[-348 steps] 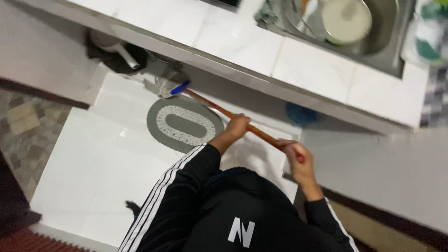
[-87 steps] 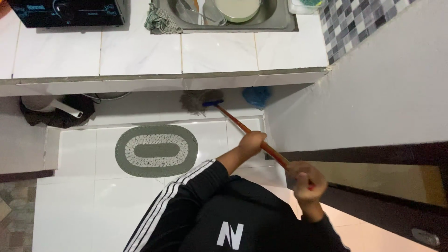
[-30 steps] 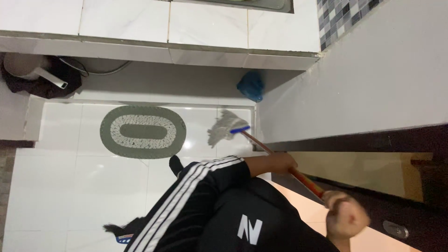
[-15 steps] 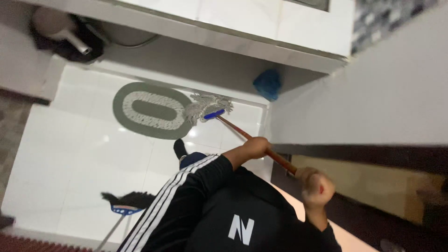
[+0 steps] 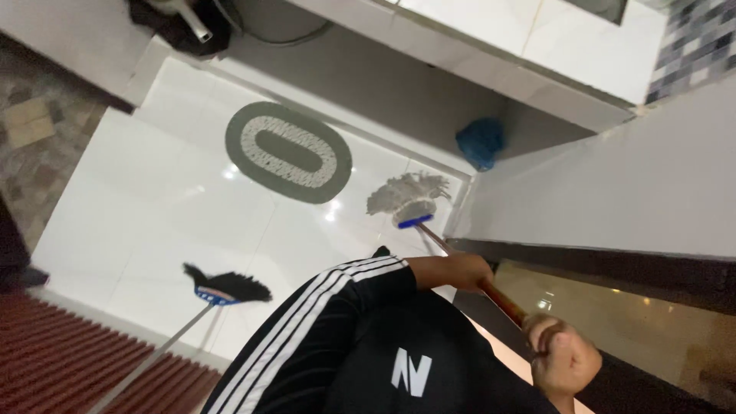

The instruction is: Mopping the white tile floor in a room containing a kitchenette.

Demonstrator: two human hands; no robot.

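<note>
I hold a mop with a reddish wooden handle (image 5: 502, 301) in both hands. My left hand (image 5: 454, 270), in a black sleeve with white stripes, grips the handle lower down. My right hand (image 5: 564, 359) is closed around its upper end. The pale stringy mop head (image 5: 409, 195), with a blue collar, rests on the white tiled floor (image 5: 146, 207) close to the wall corner, just right of an oval green and white mat (image 5: 287, 151).
A black broom (image 5: 227, 286) with a blue base and metal stick lies on the floor at lower left, beside a red ribbed mat (image 5: 54, 353). A blue bundle (image 5: 481, 142) sits under the tiled counter (image 5: 537, 46). A white wall (image 5: 613, 184) with dark skirting runs along the right.
The mop head has slid off the oval mat's edge and to the right, toward the wall corner. Both hands keep their grip on the handle. The view has tilted.
</note>
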